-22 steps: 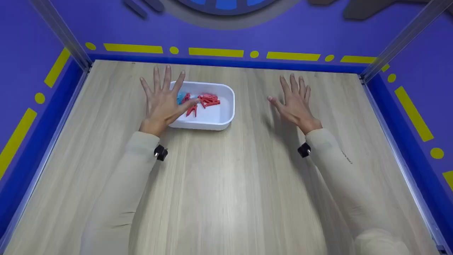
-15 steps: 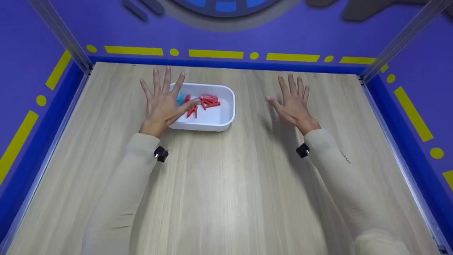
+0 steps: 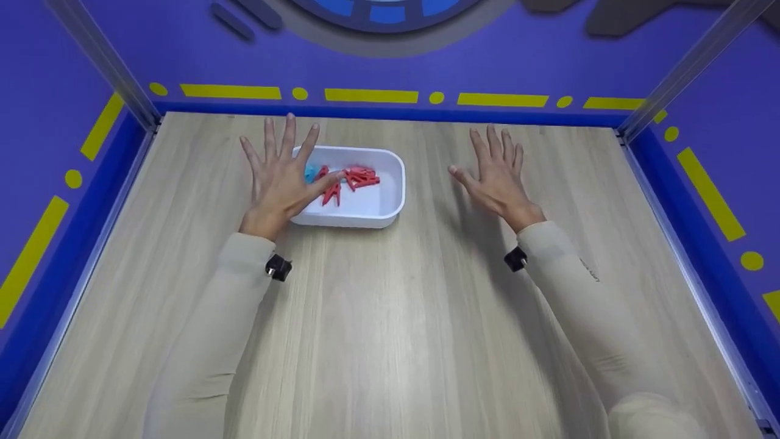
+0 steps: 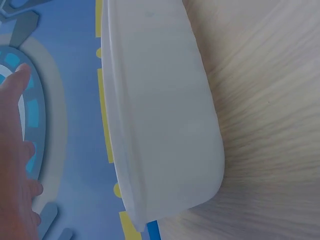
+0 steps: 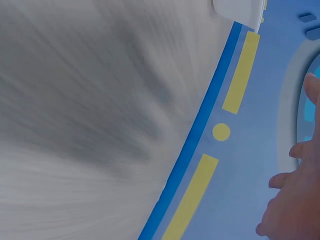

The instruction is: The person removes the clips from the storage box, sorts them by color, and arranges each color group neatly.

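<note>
My left hand [image 3: 279,186] hovers with spread fingers over the left end of a white plastic tub [image 3: 390,192], and it hides part of that end. Inside the tub lie several red clothespins [image 3: 362,177] and something light blue [image 3: 311,172], partly covered by the hand. To the right of the tub, my right hand [image 3: 498,180] is held above the table, fingers spread, holding nothing. The left wrist view shows the tub's side wall [image 4: 165,110] close up beside the left hand [image 4: 15,165]. In the right wrist view, only a corner of the tub [image 5: 240,10] appears, apart from the right hand [image 5: 295,200].
The wood-grain table [image 3: 378,317] carries the tub towards its far side. Blue panels with yellow marks [image 3: 372,96] stand along the back and both sides, joined by metal corner posts [image 3: 682,70].
My right hand has shifted slightly left, towards the tub. The left hand keeps its place above the tub's end. The head view has tilted a little upward.
</note>
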A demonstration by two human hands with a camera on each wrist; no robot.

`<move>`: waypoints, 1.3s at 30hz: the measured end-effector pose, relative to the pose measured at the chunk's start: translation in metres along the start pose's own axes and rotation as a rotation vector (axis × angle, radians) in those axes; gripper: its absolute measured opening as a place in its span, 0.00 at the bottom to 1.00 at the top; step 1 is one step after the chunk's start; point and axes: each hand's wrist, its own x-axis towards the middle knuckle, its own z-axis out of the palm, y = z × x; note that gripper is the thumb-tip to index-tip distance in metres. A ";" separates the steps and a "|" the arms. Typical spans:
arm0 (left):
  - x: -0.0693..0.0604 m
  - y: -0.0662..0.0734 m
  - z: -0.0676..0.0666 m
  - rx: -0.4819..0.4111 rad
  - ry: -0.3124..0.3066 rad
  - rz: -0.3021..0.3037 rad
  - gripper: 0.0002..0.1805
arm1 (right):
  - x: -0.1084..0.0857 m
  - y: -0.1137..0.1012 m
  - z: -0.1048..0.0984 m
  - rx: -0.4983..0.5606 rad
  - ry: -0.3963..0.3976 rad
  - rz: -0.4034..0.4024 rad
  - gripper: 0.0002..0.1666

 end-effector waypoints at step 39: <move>-0.016 -0.002 0.006 -0.260 0.194 -0.097 0.58 | 0.013 -0.036 -0.001 0.142 0.077 -0.154 0.48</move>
